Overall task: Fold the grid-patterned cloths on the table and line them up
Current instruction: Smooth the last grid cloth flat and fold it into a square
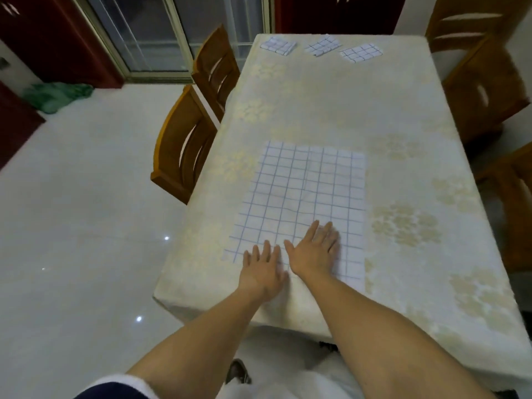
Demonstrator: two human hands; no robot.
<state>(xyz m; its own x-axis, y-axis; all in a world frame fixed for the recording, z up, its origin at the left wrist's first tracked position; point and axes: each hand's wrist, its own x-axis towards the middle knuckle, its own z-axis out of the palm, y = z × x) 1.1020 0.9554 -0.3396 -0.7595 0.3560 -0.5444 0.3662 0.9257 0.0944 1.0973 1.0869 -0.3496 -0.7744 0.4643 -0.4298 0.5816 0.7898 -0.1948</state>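
Your left hand [263, 269] and right hand [315, 250] lie flat and open, gripping nothing, on the spread cloth [305, 197] near the table's [403, 110] near edge. Smooth outward, then fold edge to edge, matching the three folded cloths [321, 48] along the far edge.

**Table with 4 grid cloths**

The table [331, 110] wears a cream tablecloth [417, 254] with pale flower patches, which hangs over the near edge and the left side. A large grid cloth [305, 191] lies flat on it near the front, white with thin blue lines and laid lengthwise away from the person. At the far end 3 small folded grid cloths sit in a loose row, apart from each other: the left one [278, 45], the middle one [321, 45] and the right one [360, 53], each turned at a slightly different angle.
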